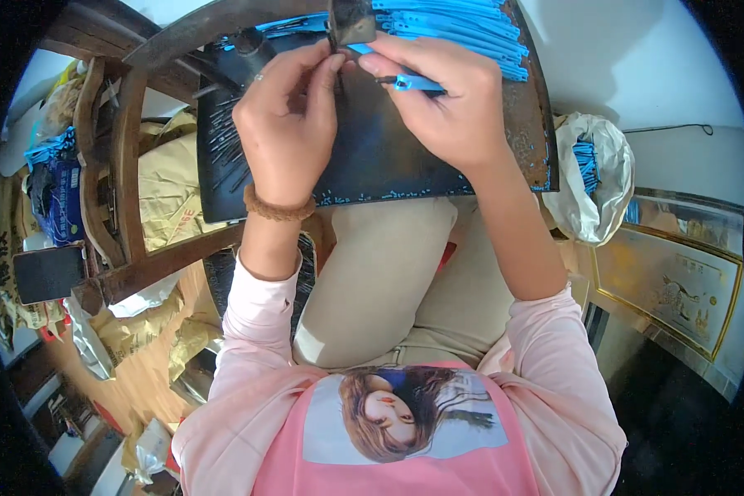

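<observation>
In the head view, my left hand (285,124) pinches a thin dark rod between thumb and forefinger, right beside a dark metal block (353,21) at the table's far side. My right hand (450,103) is closed round a blue plastic strip (417,83) with a dark tip, its fingertips meeting just below the block. Another bit of blue shows at those fingertips, mostly hidden. Behind the right hand lies a large heap of flat blue strips (455,29). Left of my left hand, thin dark rods (227,136) are scattered.
The dark table (380,157) has small blue scraps along its near edge. A white bag (591,178) of blue pieces stands at the right, near a framed picture (670,285). Wooden furniture (128,165) and brown paper sacks (169,186) crowd the left.
</observation>
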A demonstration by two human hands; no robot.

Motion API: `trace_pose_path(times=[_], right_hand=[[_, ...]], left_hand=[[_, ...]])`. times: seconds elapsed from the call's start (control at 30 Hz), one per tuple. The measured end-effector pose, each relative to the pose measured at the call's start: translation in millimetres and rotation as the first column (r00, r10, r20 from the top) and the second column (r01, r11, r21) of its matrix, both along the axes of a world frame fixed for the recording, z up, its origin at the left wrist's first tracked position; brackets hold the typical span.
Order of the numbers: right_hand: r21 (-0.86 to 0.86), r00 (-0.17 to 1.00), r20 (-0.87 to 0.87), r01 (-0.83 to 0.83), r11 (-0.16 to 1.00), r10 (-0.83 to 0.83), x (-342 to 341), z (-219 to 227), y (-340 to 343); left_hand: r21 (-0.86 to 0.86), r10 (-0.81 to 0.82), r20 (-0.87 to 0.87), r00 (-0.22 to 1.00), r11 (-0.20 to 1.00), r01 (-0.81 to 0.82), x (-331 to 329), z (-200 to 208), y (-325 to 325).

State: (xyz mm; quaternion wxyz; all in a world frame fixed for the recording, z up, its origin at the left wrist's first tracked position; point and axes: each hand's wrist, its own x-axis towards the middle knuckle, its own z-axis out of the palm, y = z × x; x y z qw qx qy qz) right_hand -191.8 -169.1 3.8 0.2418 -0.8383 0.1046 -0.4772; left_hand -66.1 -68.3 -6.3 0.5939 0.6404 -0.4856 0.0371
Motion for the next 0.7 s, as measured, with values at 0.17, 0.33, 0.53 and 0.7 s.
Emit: trace_pose_path(times=[0.17, 0.33, 0.53, 0.7], right_hand=[[-0.017, 0.998, -0.056, 0.029, 0.999, -0.030, -0.3, 2.4, 2.7], [-0.035, 1.000, -0.023, -0.004, 0.999, 0.004, -0.7, -2.2, -2.6], [-0.046, 0.998, 0.046, 0.044, 0.998, -0.042, 3.2, -5.2, -2.0], [0.259, 0.961, -0.267, -0.002, 0.966, 0.074, -10.4, 13.8, 2.8]], left_hand=[[-0.047, -0.021, 0.005, 1.000, 0.999, 0.021, 5.0, -6.6, -0.5], [-0.029, -0.015, -0.003, 1.000, 0.999, 0.015, 1.1, -4.5, -0.6], [-0.053, -0.017, 0.013, 1.000, 0.998, 0.017, 2.3, -5.9, -2.3], [-0.043, -0.047, -0.043, 0.998, 0.998, 0.046, 0.9, -3.1, 0.5]])
